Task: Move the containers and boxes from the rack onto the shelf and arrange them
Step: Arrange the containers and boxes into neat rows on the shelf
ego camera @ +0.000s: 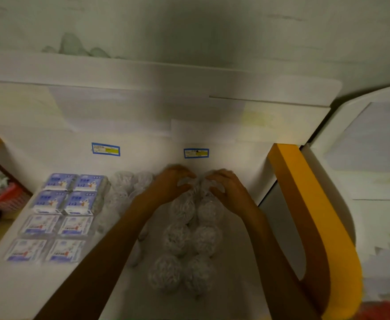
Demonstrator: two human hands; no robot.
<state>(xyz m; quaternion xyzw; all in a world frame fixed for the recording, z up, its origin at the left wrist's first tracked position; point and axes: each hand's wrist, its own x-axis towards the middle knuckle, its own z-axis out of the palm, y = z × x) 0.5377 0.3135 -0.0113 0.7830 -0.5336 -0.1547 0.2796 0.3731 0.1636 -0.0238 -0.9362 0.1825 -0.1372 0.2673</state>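
Your left hand point(169, 181) and right hand point(227, 184) both grip the rearmost wrapped scrubber pack point(195, 187) on the shelf point(235, 245), right of the blue boxes point(74, 192).

Motion blur smears the print on the blue packs point(69, 204); the hands point(198, 183) hide the rearmost wrapped balls point(189, 239), perhaps scouring pads.

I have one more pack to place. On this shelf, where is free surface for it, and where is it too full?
Free: the strip of white shelf between the scrubber packs and the yellow post; also the near left corner in front of the blue packets. Crowded: the back middle, where both hands, left and right, grip a pack.
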